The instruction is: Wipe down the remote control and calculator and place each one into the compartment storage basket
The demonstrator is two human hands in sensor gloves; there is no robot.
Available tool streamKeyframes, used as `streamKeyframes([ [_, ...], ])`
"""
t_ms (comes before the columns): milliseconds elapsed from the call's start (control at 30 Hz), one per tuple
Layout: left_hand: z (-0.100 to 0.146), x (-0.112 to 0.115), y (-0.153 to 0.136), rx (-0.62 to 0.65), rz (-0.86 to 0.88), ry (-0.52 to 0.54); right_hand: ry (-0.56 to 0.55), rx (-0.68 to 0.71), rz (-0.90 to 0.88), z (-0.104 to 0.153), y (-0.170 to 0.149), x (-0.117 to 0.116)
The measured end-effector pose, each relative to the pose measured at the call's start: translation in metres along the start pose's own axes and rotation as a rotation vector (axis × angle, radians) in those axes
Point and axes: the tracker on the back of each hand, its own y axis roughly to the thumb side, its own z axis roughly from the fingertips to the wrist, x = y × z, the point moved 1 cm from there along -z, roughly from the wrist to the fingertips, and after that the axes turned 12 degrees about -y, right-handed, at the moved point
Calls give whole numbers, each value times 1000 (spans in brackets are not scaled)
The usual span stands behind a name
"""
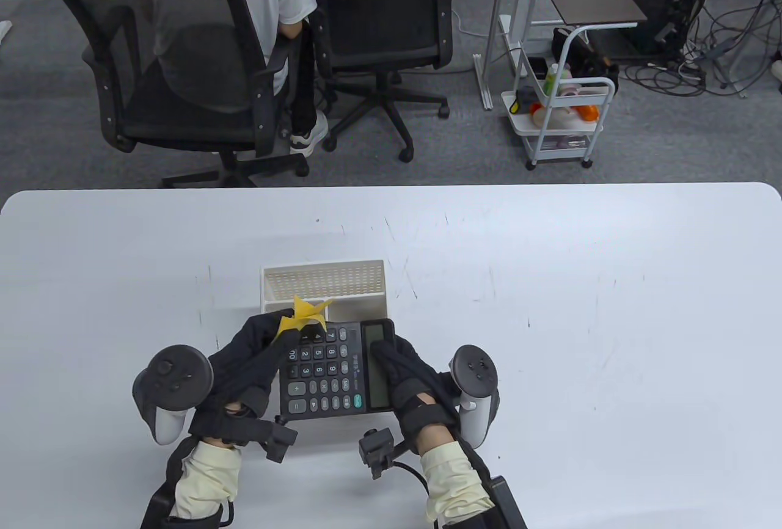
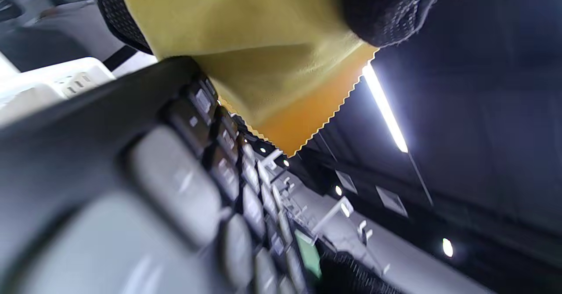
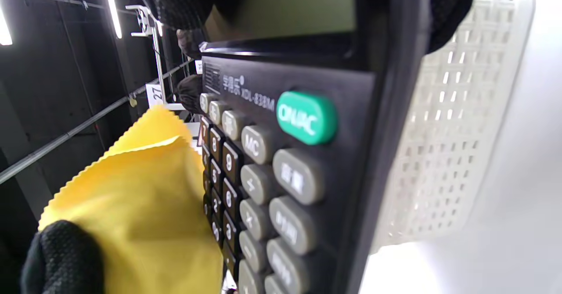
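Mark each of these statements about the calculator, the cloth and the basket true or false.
1. The left hand holds a yellow cloth. True.
2. The right hand grips the calculator at its screen end. True.
3. The calculator lies flat on the table, untouched. False: both hands hold it up in front of the basket.
4. The cloth is blue. False: it is yellow.
5. The basket is white with a perforated wall. True.
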Motion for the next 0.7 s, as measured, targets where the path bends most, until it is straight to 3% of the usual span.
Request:
streamKeyframes([
  [200,-1,27,31,150,-315,-64,-6,-18,-94,-1,-3,13],
  [400,2,51,54,264,-442,-191,-6,-24,-196,-3,-7,21],
  [700,5,74,58,259,-932,-205,-24,-2,-216,-2,0,36],
])
